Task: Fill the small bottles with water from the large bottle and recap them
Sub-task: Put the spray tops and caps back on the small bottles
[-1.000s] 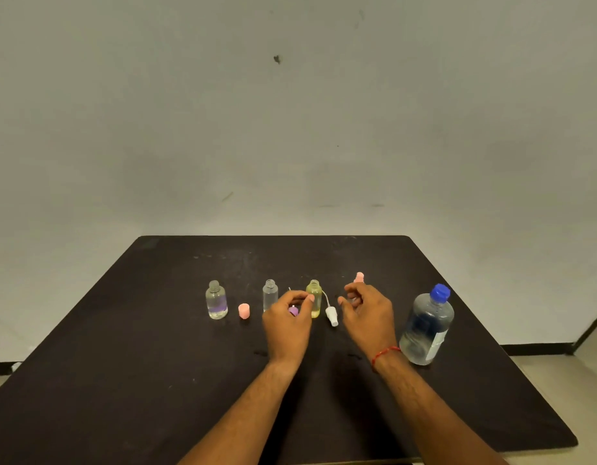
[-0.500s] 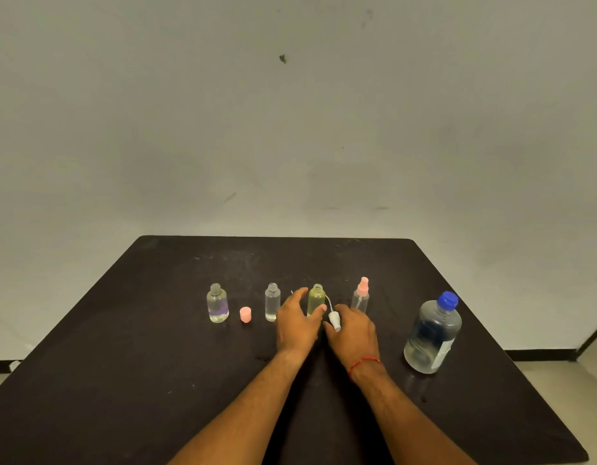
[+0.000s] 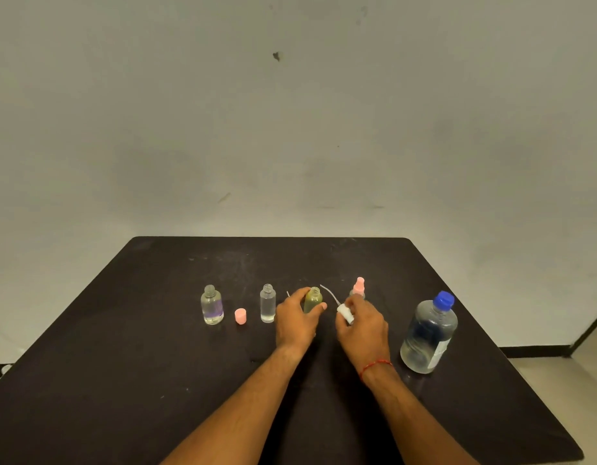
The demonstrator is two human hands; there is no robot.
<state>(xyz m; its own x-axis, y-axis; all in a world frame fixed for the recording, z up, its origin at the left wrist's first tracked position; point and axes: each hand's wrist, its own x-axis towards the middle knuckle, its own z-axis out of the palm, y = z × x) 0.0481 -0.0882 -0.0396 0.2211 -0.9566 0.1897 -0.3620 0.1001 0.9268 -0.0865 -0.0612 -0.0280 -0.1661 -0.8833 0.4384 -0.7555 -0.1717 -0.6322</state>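
Lifting clear of the black table (image 3: 156, 330) since half a second ago, the white spray cap (image 3: 345, 313) is now riding in the right hand (image 3: 364, 327). That hand is pinching it between thumb and fingers, and the thin dip tube (image 3: 327, 292) is trailing away toward eleven o'clock. The left hand (image 3: 295, 320) is closing round the yellow-tinted small bottle (image 3: 312, 300), gripping it and holding it upright in the middle of the row.

The bottle's open neck is lying just beside the cap, at about ten o'clock from it. The right hand, already carrying the cap, is the nearer one for the seating. The tube is slanting while the bottle is standing vertical, so the cap is probably needing to tip upright before the tube tip can enter the neck.

Two more small bottles, a purple-banded bottle (image 3: 212, 305) and a clear bottle (image 3: 267, 303), are standing uncapped at nine o'clock, with a loose pink cap (image 3: 240, 316) between them. A pink-topped spray bottle (image 3: 358, 286) is standing behind the right hand. The large bottle (image 3: 428, 333) is waiting capped at three o'clock.
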